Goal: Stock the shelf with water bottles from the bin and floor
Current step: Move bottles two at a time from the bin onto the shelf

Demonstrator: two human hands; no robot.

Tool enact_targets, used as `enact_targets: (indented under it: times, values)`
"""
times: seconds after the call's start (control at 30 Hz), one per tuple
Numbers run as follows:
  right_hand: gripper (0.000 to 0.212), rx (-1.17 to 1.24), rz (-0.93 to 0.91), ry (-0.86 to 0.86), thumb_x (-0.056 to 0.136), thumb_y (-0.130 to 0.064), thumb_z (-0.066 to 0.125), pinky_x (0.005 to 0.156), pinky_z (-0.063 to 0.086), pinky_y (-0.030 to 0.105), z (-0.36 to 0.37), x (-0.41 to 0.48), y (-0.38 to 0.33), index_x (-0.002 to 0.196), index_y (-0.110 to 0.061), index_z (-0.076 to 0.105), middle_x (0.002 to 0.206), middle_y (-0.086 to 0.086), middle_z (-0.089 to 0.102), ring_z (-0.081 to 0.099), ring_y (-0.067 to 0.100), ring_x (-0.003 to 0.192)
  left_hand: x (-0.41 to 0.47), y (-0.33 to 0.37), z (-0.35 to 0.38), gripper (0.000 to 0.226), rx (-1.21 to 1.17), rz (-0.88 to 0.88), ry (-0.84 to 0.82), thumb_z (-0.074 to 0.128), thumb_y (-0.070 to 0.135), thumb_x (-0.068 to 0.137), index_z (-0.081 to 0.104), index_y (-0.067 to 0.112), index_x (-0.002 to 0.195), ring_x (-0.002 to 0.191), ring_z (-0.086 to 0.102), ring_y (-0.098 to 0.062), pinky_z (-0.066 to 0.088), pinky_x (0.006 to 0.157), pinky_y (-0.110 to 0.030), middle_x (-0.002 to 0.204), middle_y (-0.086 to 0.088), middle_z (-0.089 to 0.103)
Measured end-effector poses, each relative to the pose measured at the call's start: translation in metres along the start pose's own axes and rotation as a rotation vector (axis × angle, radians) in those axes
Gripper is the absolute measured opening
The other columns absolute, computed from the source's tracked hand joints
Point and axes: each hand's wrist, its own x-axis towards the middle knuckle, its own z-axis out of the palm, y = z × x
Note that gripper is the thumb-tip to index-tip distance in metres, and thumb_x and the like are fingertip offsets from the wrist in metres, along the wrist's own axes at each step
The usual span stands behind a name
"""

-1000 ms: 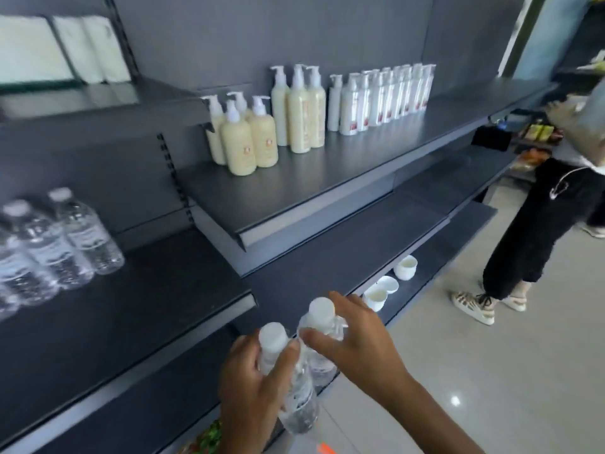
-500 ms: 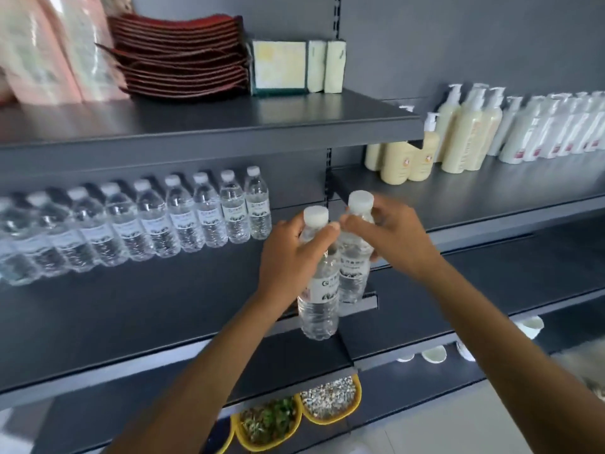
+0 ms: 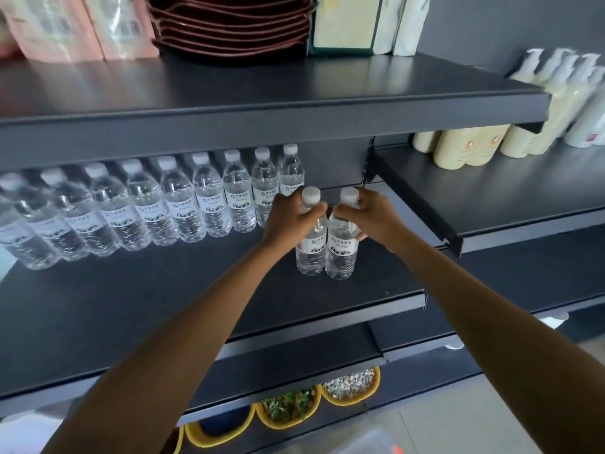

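The dark grey shelf board (image 3: 163,306) in front of you looks like painted metal, mostly matt with a faint sheen. The upper shelf (image 3: 229,83) has the same finish but catches more light. The left water bottle (image 3: 311,247) in your left hand (image 3: 291,221) and the right water bottle (image 3: 340,253) in your right hand (image 3: 373,217) are smooth, glossy clear plastic with rippled lower halves, white plastic caps and printed wrap labels. The row of stocked bottles (image 3: 209,198) is the same. Up top, the pink packets (image 3: 55,27) are shiny, crinkly film. The dark red stack (image 3: 235,24) looks matt, but I can't tell the material. The cream pump bottles (image 3: 471,149) are smooth opaque plastic, and the yellow bowls (image 3: 316,409) are glossy plastic.
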Motion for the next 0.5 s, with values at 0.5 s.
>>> enact_targets:
  times: [0.5]
  values:
    - [0.056, 0.2, -0.042, 0.22, 0.087, -0.027, 0.082, 0.084, 0.058, 0.028, 0.036, -0.021, 0.055, 0.132, -0.019, 0.05, 0.117, -0.007, 0.069, 0.069, 0.008, 0.102, -0.06, -0.1, 0.048, 0.058, -0.145, -0.184, -0.081, 0.083, 0.047, 0.066, 0.056, 0.027, 0.114, 0.097, 0.067, -0.015, 0.058, 0.082, -0.05, 0.106, 0.007, 0.067]
